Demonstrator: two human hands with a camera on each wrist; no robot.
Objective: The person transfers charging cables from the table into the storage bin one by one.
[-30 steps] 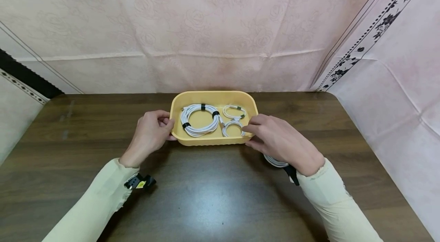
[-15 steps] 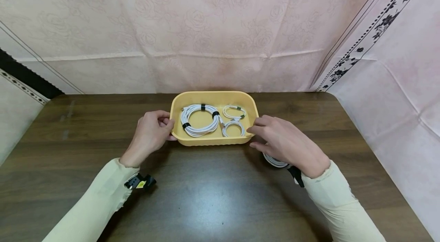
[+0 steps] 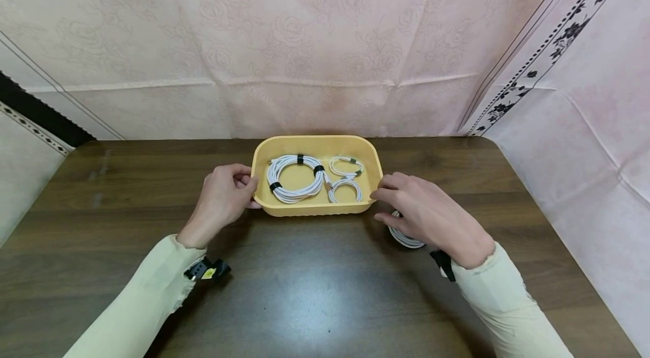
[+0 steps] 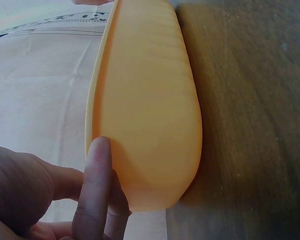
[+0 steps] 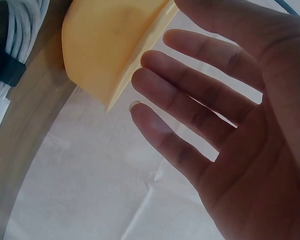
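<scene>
hands at tray ends, one coil outside

the left hand (image 3: 223,197) rests against the left end of the yellow tray (image 3: 316,209), its fingers (image 4: 95,187) laid against the outer wall and lightly curled at the rim. the right hand (image 3: 425,214) hovers beside the tray's right end, fingers (image 5: 190,107) straight and spread, holding nothing; the wrist view shows them just beside the tray corner, apart from it. the tray sits on the dark wooden worktop (image 3: 315,290), near its far edge. inside lie a large white cable coil (image 3: 294,177) bound with black ties on the left, and two small white coils, one at the far right (image 3: 346,165) and one at the near right (image 3: 345,191). another white cable coil (image 3: 404,237) lies on the worktop outside the tray, directly under the right hand and partly hidden by it. pink patterned cloth (image 3: 325,42) hangs behind and to the right.
</scene>
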